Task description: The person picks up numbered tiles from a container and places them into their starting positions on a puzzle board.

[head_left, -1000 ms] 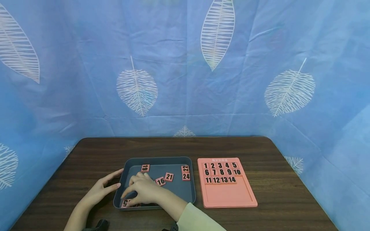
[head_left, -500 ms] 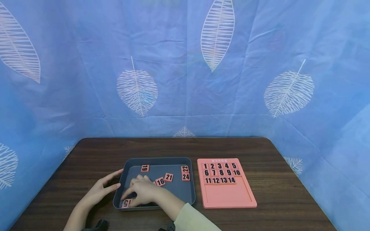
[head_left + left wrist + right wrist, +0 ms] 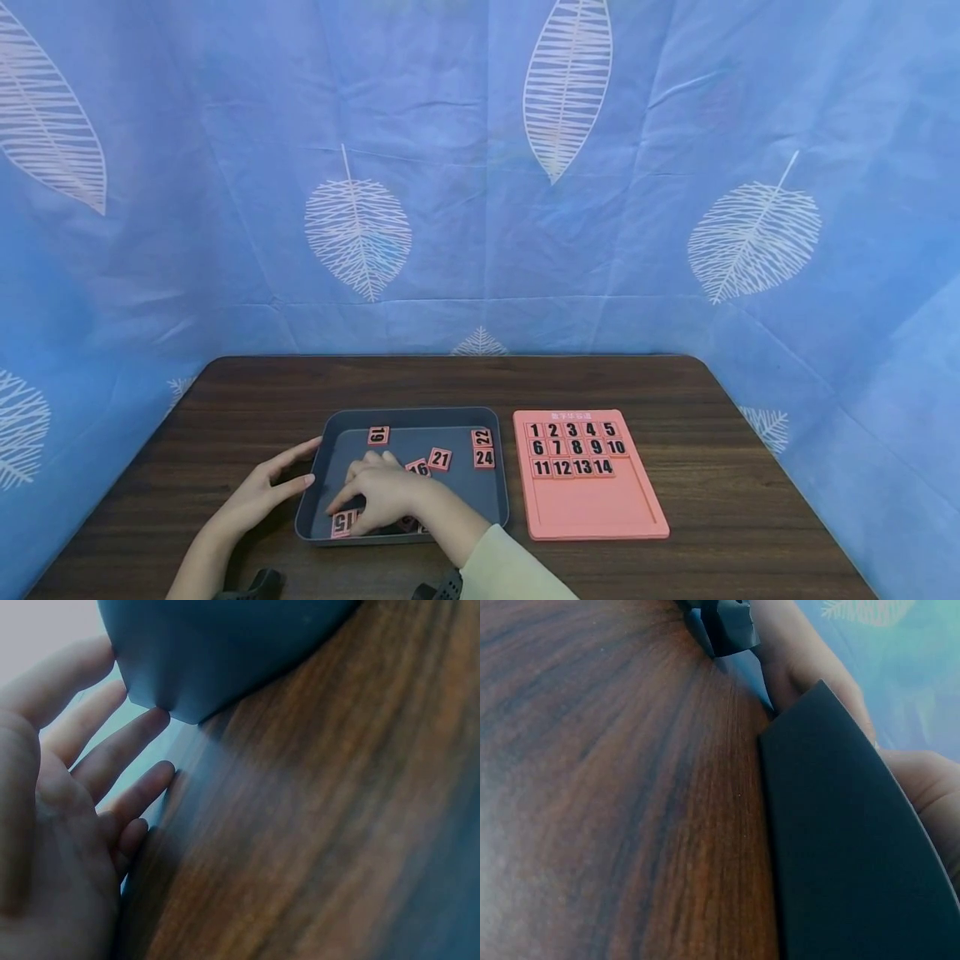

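Note:
My right hand (image 3: 382, 490) is inside the dark grey tray (image 3: 450, 421), near its front left corner. Its thumb and index finger pinch the pink tile numbered 15 (image 3: 343, 523) by the edges. Darker tiles lie partly hidden under that palm. Beside the hand are tile 16 (image 3: 418, 467), half covered, and tile 21 (image 3: 440, 458). My left hand (image 3: 255, 498) rests at the tray's left side, fingers loosely extended; in the left wrist view its fingertips touch the tray's outer wall (image 3: 217, 652). The right wrist view catches mostly the tray's front wall (image 3: 847, 840).
Right of the tray lies a pink number board (image 3: 585, 512) with tiles 1 to 14 in its upper rows. Tile 19 (image 3: 378, 435) sits at the tray's back left; tiles 22 (image 3: 482, 438) and 24 (image 3: 483, 458) are along its right side. A blue leaf-patterned cloth (image 3: 435, 233) hangs behind the table (image 3: 720, 467).
My right hand has shifted slightly right, drawing tile 15 with it and covering more of tile 16. The left hand keeps its place at the tray.

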Demonstrator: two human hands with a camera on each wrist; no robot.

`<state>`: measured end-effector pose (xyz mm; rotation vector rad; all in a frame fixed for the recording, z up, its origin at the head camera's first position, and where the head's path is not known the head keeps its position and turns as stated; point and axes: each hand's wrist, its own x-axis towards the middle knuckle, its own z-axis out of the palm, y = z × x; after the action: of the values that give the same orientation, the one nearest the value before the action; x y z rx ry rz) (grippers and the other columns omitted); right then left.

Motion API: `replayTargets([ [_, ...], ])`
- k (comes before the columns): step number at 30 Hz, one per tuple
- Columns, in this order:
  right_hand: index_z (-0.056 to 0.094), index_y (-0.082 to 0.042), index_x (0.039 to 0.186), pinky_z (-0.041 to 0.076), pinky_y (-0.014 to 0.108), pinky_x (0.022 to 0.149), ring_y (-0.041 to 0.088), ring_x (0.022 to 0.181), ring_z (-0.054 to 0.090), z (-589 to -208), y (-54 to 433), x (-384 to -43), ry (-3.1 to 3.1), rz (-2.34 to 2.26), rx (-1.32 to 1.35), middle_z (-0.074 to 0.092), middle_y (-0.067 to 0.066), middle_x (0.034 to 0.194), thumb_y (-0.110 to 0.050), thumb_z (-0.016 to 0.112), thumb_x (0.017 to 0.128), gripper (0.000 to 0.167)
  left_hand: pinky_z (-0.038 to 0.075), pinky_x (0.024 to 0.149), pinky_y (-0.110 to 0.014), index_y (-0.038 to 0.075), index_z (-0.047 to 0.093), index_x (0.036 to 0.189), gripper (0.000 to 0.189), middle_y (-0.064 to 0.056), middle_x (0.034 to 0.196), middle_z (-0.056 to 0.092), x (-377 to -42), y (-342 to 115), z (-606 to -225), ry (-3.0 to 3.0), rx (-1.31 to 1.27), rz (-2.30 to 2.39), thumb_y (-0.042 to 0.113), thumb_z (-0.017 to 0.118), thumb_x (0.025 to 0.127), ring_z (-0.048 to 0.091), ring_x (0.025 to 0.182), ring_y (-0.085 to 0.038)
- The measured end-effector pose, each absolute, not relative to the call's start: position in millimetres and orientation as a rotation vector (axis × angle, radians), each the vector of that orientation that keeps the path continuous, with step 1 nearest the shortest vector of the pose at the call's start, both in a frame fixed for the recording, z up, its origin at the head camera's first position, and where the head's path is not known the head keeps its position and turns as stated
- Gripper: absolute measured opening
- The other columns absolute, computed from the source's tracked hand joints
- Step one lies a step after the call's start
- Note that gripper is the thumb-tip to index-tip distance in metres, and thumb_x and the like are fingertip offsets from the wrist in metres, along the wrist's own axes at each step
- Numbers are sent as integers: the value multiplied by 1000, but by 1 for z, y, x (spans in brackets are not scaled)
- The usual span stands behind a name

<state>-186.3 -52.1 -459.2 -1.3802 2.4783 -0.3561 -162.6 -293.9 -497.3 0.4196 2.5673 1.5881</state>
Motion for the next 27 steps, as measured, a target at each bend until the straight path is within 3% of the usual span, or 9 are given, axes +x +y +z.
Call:
replayTargets([
  [8,66,-42,120,27,19,70,0,81,34,-455,-48,-184,2446,-355,-1360,48,-20,99,-35,72,86,35,34,92,-69,5,38,147,55,-25,146,35,-161,-293,-496,2546,449,1599,18,58,97,28,131,-51],
  [17,68,-41,118,27,18,69,0,80,34,-458,-47,-184,2458,-410,-1347,48,-20,96,-36,72,86,32,30,92,-72,7,39,147,55,-24,146,35,-161,-293,-494,2561,435,1581,20,58,97,28,132,-50],
  [27,72,-37,106,29,19,68,2,77,35,-462,-53,-183,2631,-385,-1349,49,-19,90,-48,78,76,32,32,93,-69,6,38,147,55,-25,146,35,-161,-293,-493,2529,428,1607,19,58,97,28,132,-50],
])
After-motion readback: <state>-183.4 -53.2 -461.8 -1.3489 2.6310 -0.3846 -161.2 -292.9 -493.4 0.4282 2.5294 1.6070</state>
